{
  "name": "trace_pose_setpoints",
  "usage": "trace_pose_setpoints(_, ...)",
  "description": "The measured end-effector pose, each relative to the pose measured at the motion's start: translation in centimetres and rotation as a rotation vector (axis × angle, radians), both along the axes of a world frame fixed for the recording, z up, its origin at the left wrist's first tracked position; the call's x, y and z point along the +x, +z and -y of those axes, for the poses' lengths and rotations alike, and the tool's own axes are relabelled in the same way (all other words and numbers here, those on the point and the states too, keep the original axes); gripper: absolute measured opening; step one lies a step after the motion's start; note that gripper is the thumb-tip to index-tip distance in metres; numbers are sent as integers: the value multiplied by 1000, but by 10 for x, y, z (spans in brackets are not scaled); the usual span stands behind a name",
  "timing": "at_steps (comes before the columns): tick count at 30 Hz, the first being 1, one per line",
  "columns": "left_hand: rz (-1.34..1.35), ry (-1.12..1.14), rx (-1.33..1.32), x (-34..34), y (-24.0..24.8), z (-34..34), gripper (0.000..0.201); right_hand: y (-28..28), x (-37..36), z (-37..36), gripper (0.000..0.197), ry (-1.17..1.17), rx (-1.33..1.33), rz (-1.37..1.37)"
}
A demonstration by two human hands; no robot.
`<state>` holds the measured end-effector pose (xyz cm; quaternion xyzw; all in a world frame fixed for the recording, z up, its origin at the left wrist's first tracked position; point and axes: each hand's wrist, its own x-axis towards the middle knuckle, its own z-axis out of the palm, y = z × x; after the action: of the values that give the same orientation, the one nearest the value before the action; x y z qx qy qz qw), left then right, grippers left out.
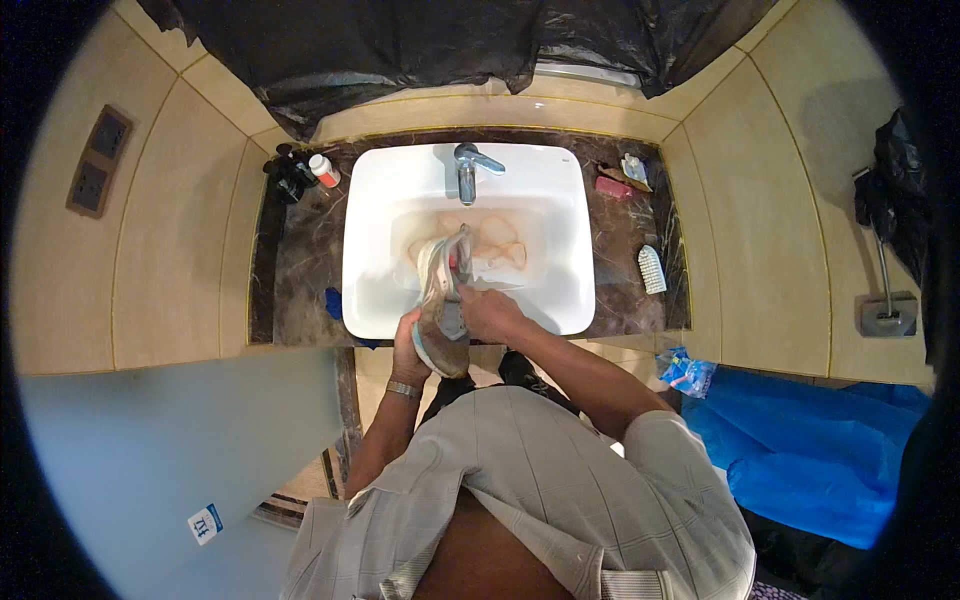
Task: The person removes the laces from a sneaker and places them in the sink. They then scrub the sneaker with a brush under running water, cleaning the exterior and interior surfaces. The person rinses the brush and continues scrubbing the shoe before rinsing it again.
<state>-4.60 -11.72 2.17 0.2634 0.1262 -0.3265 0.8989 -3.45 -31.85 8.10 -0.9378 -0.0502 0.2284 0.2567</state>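
Note:
A worn sneaker point(440, 297), greyish with a pale sole edge, is held tilted over the front rim of a white washbasin point(370, 240). My left hand point(408, 350) grips it from the left, near its lower end. On the other side, my right hand point(490, 313) has its fingers curled against the shoe's upper, by the opening; its fingertips are partly hidden. A small red patch shows inside the shoe. Cloudy water stands in the basin, with pale orange rounded shapes point(497, 232) in it that I cannot make out.
A chrome faucet point(467, 178) rises behind the basin. A white scrubbing brush point(652, 270) and a pink bar point(613, 187) lie on the dark marble counter point(620, 300) at right. A white bottle point(323, 170) stands at left. A blue plastic sheet point(800, 440) hangs at lower right.

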Motion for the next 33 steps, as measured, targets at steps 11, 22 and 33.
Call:
trace_pose_setpoints(11, -70, 22, 31, 4, 9, 7, 52, -27, 29, -10, 31, -76, -41, 48)
trace_pose_setpoints(22, -14, -24, 115, 14, 15, 12, 51, -13, 34, -13, 27, -204, 3, 30)
trace_pose_setpoints(33, -65, -49, 113, 32, -14, -10, 52, -36, 21, -7, 26, -31, 80, 78)
